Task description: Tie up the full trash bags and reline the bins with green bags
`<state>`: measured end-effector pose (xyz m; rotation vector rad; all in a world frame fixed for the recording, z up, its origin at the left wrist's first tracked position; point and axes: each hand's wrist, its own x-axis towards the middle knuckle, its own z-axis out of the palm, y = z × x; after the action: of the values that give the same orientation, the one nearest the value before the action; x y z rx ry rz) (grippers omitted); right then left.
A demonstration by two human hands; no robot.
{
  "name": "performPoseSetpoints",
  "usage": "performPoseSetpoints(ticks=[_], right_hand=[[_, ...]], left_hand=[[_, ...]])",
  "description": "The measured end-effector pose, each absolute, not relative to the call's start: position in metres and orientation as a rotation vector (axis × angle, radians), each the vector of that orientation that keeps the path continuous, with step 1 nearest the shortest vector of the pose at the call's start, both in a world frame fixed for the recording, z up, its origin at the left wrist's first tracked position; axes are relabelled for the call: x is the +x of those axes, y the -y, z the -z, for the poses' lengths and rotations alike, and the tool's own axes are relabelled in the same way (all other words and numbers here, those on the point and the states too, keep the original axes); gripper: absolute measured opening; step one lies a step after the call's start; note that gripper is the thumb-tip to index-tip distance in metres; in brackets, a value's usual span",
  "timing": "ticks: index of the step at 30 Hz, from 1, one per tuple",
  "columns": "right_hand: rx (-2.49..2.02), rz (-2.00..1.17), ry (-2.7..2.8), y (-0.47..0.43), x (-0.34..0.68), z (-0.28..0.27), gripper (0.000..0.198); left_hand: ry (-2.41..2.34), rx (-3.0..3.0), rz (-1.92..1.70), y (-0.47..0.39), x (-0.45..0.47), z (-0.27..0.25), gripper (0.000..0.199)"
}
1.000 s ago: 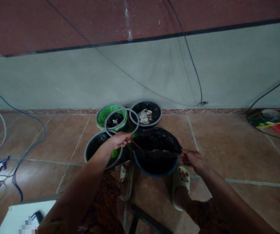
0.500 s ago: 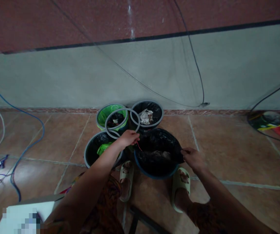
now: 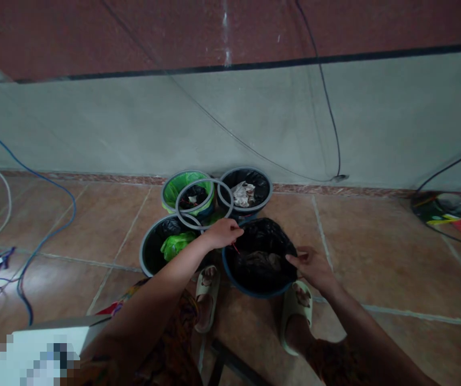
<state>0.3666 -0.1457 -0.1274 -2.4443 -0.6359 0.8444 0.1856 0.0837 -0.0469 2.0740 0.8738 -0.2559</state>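
Between my feet stands a bin with a blue rim [image 3: 250,292], lined with a black bin bag [image 3: 268,231]. Crumpled dark rubbish [image 3: 265,261] lies inside it. My left hand [image 3: 224,232] is closed on the bag's left edge, where a short red drawstring [image 3: 235,247] hangs below the fingers. At the bag's right edge, my right hand [image 3: 310,265] pinches the black plastic between thumb and fingers. The bag's back edge stands raised above the bin between both hands. A loose grey ring [image 3: 232,197] rests across the neighbouring bins, just beyond my left hand.
Three other lined bins cluster here: one with a green bag [image 3: 170,188], one holding white paper [image 3: 243,194], one holding a green bundle [image 3: 176,245]. A white box [image 3: 41,348] sits lower left. Cables [image 3: 59,228] cross the floor. A dark bar [image 3: 238,364] lies below.
My hands have come closer together, the left moving right and the right slightly left. The black bag's mouth between them has narrowed, and the green bundle at left shows more.
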Motion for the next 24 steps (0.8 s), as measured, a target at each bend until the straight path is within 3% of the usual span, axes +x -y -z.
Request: performPoseSetpoints(ticks=[4,7,11,14,20,24], right_hand=[[-2.779,-0.7,0.912,0.15,0.369,0.131,0.065],[-2.852,-0.7,0.977,0.146,0.369,0.133,0.056],[-2.754,-0.804,1.113,0.137,0.37,0.134,0.023],[-2.649,-0.756,1.143,0.133,0.366,0.129,0.024],[-2.442,-0.789,1.188,0.139,0.367,0.107,0.024],[-2.41,-0.96,1.095,0.148,0.384,0.097,0.019]], left_hand=[[-1.124,2.423,0.437,-0.087,0.183,0.049,0.044],[-1.185,2.456,0.62,-0.088,0.184,0.054,0.061],[-1.053,2.461,0.797,-0.088,0.188,0.067,0.045],[-1.022,2.446,0.793,-0.087,0.19,0.076,0.037],[-1.036,2.411,0.651,-0.094,0.196,0.076,0.055],[-1.053,2.438,0.557,-0.101,0.198,0.071,0.046]])
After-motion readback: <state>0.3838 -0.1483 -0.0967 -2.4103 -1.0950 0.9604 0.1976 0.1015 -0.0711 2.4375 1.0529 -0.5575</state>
